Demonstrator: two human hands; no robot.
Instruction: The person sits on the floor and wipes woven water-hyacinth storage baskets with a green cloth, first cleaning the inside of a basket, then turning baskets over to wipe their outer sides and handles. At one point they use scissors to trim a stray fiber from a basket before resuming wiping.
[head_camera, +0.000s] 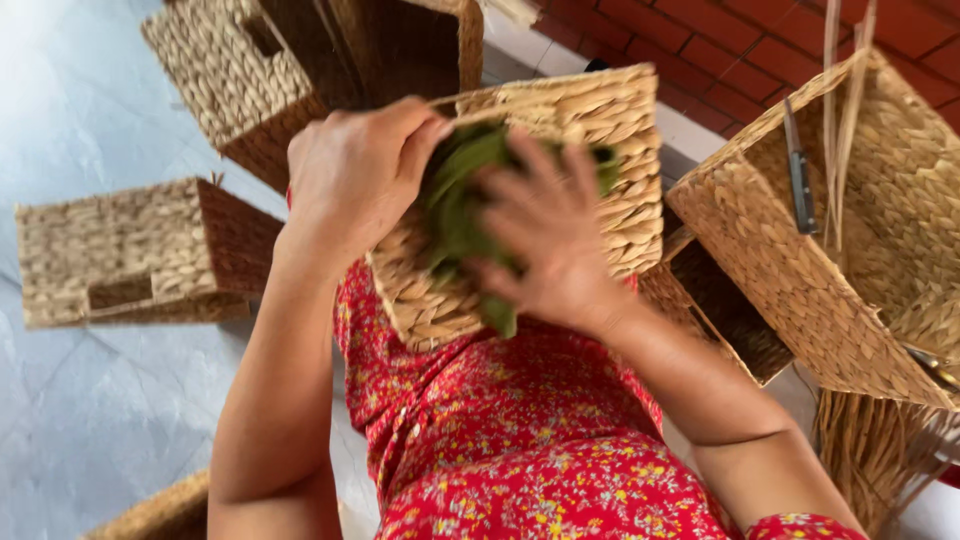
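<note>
Two square woven straw baskets (140, 250) lie at the left on the pale floor (80, 420). The left hand (355, 180) curls over the rim of a woven straw basket (600, 130) resting on the lap, while the right hand (545, 240), fingers spread, presses a green cloth (455, 205) against it. Another open basket (800, 290) stands tilted at the right.

Woven baskets count at least five: one at centre (610, 130), one at the upper left (215, 70), one at the middle left (120, 250), one large at the right (790, 270), one lower, right of centre (720, 320) — a further woven edge shows at the bottom left (160, 515). One green cloth (455, 200). Two hands — left (355, 175), right (545, 235). One knife-like tool (798, 175) at the upper right.
</note>
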